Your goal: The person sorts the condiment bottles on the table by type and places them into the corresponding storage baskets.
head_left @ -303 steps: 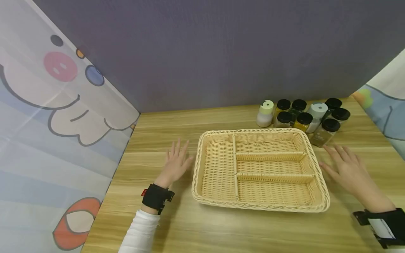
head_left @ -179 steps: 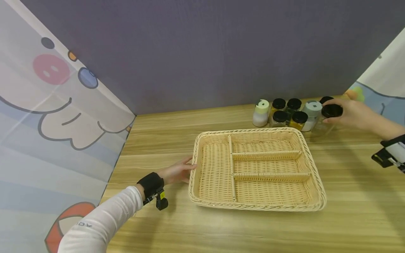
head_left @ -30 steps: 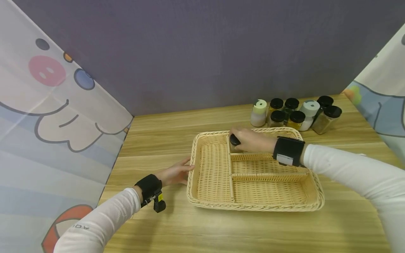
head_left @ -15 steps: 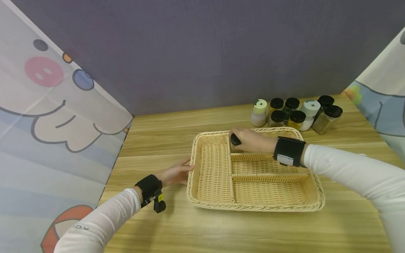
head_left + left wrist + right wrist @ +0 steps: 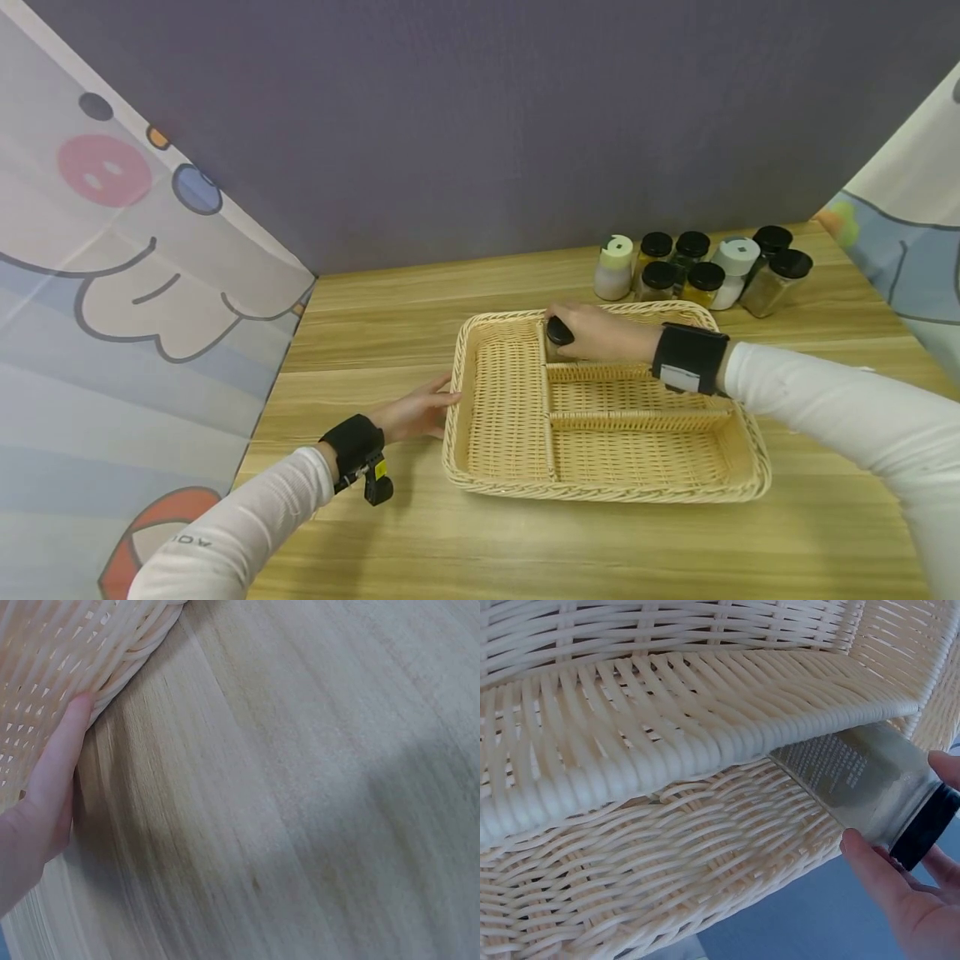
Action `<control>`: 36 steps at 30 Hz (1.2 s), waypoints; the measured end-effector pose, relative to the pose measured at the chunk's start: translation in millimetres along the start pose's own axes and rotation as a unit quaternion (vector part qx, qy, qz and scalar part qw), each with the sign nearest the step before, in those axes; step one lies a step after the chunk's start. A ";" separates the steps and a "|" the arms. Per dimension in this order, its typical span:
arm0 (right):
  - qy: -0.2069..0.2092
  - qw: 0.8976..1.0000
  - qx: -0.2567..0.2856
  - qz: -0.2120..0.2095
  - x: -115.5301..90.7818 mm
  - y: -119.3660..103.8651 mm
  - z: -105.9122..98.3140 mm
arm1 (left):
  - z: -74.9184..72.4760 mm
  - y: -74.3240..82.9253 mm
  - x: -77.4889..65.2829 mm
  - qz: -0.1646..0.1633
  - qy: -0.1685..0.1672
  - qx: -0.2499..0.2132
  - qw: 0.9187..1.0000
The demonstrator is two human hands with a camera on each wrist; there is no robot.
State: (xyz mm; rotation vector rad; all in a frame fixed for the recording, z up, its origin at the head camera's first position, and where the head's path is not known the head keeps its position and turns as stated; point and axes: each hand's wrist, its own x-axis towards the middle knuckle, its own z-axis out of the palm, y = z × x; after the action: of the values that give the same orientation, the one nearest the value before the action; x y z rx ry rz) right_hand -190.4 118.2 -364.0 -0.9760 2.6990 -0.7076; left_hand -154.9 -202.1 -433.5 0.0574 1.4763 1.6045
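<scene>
- Dark purple-grey panelling (image 5: 480,125) is set upright behind everything, flanked by cartoon-printed cloth (image 5: 172,308).
- Beneath, a pale wood-grain tabletop (image 5: 375,542) is seen.
- On it is laid a shallow, rectangular, pale wicker basket (image 5: 502,408), divided into one long left compartment and three right ones.
- By the basket's left rim, the left hand (image 5: 412,412) is placed; the rim appears lightly gripped, presumably for steadiness.
- Over the basket's far right compartment, the right hand (image 5: 596,331) is held, thumb and fingers pinching a clear, black-lidded glass jar (image 5: 870,776) near its lid, probably because its lower end is tucked behind the divider. Whether its base is touching the basket cannot be told.
- Beyond the basket's far right corner, six black-lidded jars (image 5: 777,287) and two pale-topped shakers (image 5: 615,268) are grouped closely, perhaps for easy reach.
</scene>
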 end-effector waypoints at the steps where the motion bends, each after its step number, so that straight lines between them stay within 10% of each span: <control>1: 0.000 1.000 0.000 0.000 0.1 -0.3 -1.0 | 0.0 -0.3 0.0 0.001 0.000 0.001 1.000; 18: -0.036 0.997 -0.020 0.070 -4.2 -5.7 -49.8 | 0.9 -1.7 -2.4 0.008 0.003 0.000 1.000; 36: 0.014 0.994 -0.037 0.099 -13.8 34.9 -91.2 | 0.0 -1.4 -2.4 0.004 0.007 0.003 1.000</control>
State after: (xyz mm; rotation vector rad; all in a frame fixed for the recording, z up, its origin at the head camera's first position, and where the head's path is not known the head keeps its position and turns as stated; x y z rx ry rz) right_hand -228.8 184.5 -301.9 -0.7033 2.8142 -0.5911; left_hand -152.7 -203.8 -433.4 0.0545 1.4935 1.6095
